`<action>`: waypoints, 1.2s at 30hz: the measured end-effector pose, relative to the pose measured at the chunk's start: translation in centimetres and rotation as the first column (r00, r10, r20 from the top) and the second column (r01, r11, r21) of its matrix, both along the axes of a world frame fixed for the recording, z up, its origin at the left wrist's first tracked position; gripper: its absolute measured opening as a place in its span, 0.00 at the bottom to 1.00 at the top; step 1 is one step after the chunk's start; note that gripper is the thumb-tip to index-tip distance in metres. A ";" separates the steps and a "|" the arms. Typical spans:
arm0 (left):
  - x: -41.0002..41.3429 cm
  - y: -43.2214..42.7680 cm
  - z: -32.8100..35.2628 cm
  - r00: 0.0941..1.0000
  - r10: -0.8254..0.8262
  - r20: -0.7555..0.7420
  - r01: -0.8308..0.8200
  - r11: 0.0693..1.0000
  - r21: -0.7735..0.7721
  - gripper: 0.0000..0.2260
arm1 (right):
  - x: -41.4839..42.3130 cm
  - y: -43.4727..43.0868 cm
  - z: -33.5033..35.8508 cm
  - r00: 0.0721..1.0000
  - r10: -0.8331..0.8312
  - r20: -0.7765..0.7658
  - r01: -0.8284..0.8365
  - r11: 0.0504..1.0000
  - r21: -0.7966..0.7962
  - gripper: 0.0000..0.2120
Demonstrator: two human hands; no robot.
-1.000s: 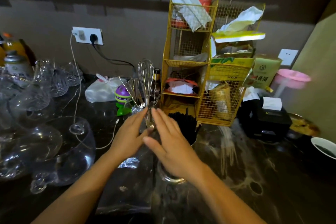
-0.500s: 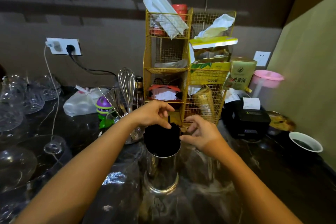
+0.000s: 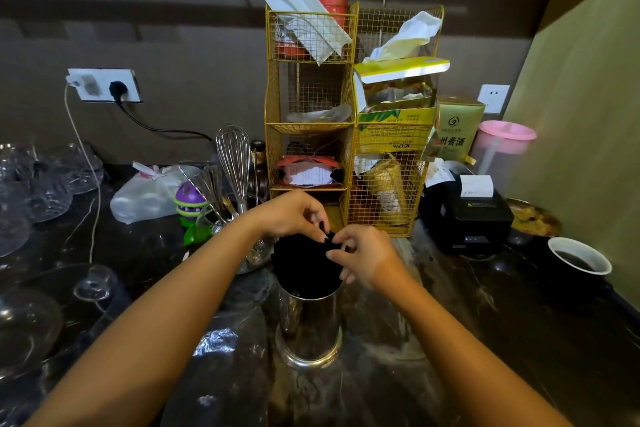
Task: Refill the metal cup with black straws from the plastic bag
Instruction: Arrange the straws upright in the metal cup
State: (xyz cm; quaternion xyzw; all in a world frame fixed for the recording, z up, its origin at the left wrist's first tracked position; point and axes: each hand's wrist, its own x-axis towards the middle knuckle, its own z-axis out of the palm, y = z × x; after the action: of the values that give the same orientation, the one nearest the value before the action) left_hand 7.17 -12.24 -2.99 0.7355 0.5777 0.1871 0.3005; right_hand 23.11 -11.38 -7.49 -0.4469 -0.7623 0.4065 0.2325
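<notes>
Since half a second ago your right hand [image 3: 367, 258] has closed in to meet your left hand [image 3: 294, 215]; both pinch the bundle of black straws [image 3: 304, 267] standing in the shiny cylindrical metal cup [image 3: 308, 326] on the dark counter [image 3: 519, 340]. Behind, a yellow carton [image 3: 394, 135] reads "100%".

The cup [image 3: 308, 326] is polished metal, mirror-bright and smooth. The straws [image 3: 304, 263] in it look matt black. Crinkled clear plastic film [image 3: 221, 343] shines on the dark, glossy, veined surface [image 3: 519, 340]. The rack [image 3: 311, 128] is yellow-painted wire mesh; the whisk [image 3: 233, 156] is shiny wire. Glassware [image 3: 41, 191] glints, clear and ribbed.
</notes>
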 end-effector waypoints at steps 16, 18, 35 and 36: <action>0.8 -1.5 1.3 0.995 -0.051 0.082 0.049 0.998 0.029 0.03 | -0.3 -0.6 1.5 0.999 0.032 -0.023 -0.030 0.996 0.083 0.03; 0.9 -1.7 1.8 0.994 -0.063 0.093 0.060 0.998 0.036 0.03 | -0.1 -0.5 2.0 0.999 0.040 -0.024 -0.037 0.993 0.109 0.08; 1.2 -3.5 3.8 0.914 -0.013 0.406 -0.096 0.965 0.246 0.02 | 2.2 -0.5 8.1 0.990 0.132 -0.051 -0.107 0.935 0.337 0.12; 1.0 -3.8 3.7 0.892 0.019 0.452 -0.143 0.959 0.243 0.02 | 2.5 -0.4 8.7 0.991 0.120 -0.059 -0.091 0.930 0.357 0.10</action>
State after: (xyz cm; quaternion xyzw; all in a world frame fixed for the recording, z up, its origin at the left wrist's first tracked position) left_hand 8.19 -16.00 0.69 0.6821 0.4931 0.4396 0.3134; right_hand 25.63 -11.81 1.23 -0.3395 -0.8359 0.2923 0.3172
